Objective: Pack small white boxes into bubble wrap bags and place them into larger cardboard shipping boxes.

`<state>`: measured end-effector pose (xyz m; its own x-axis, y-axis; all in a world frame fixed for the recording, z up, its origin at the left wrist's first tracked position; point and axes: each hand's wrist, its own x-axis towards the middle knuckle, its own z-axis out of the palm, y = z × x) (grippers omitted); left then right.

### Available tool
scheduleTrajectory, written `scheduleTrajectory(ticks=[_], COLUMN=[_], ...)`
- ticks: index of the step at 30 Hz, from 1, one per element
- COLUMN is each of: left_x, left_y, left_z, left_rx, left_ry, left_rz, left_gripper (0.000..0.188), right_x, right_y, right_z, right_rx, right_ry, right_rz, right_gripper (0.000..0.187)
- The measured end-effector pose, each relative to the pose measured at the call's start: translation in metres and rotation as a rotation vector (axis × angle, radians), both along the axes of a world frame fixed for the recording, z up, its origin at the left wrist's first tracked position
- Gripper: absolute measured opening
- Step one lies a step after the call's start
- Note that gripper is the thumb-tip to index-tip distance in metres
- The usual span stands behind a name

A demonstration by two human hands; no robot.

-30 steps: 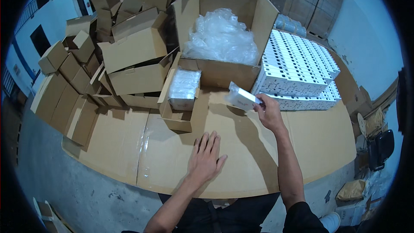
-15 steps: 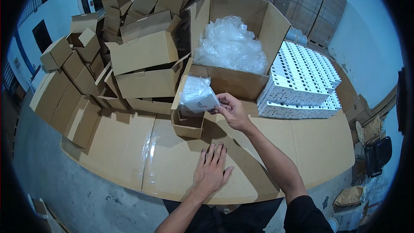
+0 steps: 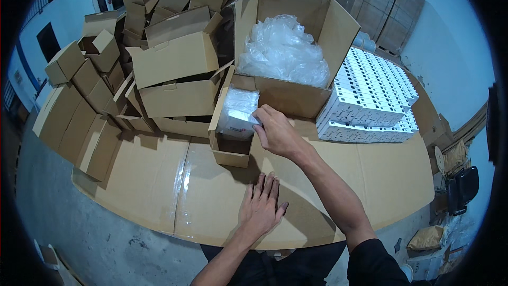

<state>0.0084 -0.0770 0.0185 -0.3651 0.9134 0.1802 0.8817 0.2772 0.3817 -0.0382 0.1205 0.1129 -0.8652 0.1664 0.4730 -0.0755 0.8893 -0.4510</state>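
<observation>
My right hand [image 3: 279, 131] pinches the right edge of a small white box in clear plastic wrap [image 3: 242, 122]. This white box is down inside a narrow open cardboard box [image 3: 231, 158], over its middle part. Behind it, in the same cardboard box, sits more clear-wrapped white packing [image 3: 241, 97]; where one item ends and the other begins is hard to make out. My left hand [image 3: 260, 201] lies flat on the cardboard-covered table [image 3: 211, 201], fingers spread, nearer to me than the narrow box, and holds nothing.
Behind the narrow box stands a large open carton [image 3: 293, 99] heaped with clear plastic bags [image 3: 286, 53]. Stacked white boxes [image 3: 365, 108] are at the right. Open brown cartons [image 3: 177, 63] pile up at the left, next to a row of closed-looking brown boxes [image 3: 66, 111].
My right hand has lowered the wrapped white box from the narrow box's opening down into it, turning over so its back now faces up. My left hand stays on the table.
</observation>
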Motion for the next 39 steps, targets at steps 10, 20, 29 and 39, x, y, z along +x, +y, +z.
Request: scheduleTrajectory(ticks=[10,20,29,39], left_x=[0.002,0.004,-0.002,-0.045], left_y=[-0.002,0.005,0.040,0.129], left_z=[-0.001,-0.003,0.000,-0.016], left_rx=[-0.043,-0.045,-0.052,0.190], left_ry=[-0.053,-0.067,0.036,-0.029], left_rz=[-0.002,-0.004,-0.005,-0.009], left_gripper=[0.074,0.075,0.071,0.043], right_x=[-0.022,0.004,0.144,0.324], right_y=[-0.021,-0.020,0.053,0.207], right_z=[-0.016,-0.017,-0.009,0.019], right_rx=[0.080,0.090,-0.167,-0.085], right_ry=[-0.126,-0.166,-0.229,0.354], right_rz=[-0.029,-0.113,-0.142,-0.681], right_gripper=[0.016,0.037,0.044,0.024])
